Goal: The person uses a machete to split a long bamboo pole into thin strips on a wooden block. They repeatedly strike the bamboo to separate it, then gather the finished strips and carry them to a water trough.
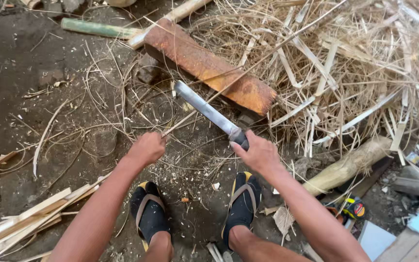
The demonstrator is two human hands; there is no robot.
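— Dirt floor [20, 87] everywhere, dark and packed, littered with chips and curled shavings. What's heaped at the top right?

— A big tangle of pale split strips and fibres [345, 63], dry and straw-coloured. In front of it lies a rusty orange block [209, 65], and a green bamboo pole [95, 28] runs off behind that.

— And the hands?

— The right hand [260, 154] is clenched around the dark handle of a long knife [207, 110]; its flat grey blade points up and away toward the block. The left hand [146, 148] is closed on the near end of a thin bamboo strip [248, 68], which runs diagonally up to the right, crossing the blade and the block.

— How would that strip handle, do you think?

— Light, I'd judge, and springy rather than stiff: long and slim enough to whip and bend. Its split edges probably cut or splinter, so holding the very end in a full pinch, as the left hand does, looks sensible. The knife seems heavy toward the blade; the handle is the only safe hold.

— Anything else near?

— Two feet in black sandals with yellow edging [243, 201] just below the hands, a bundle of flat slats [20, 221] at lower left, a thick pale log [347, 165] at right, and a yellow-and-black tape measure [355, 208] beside it.
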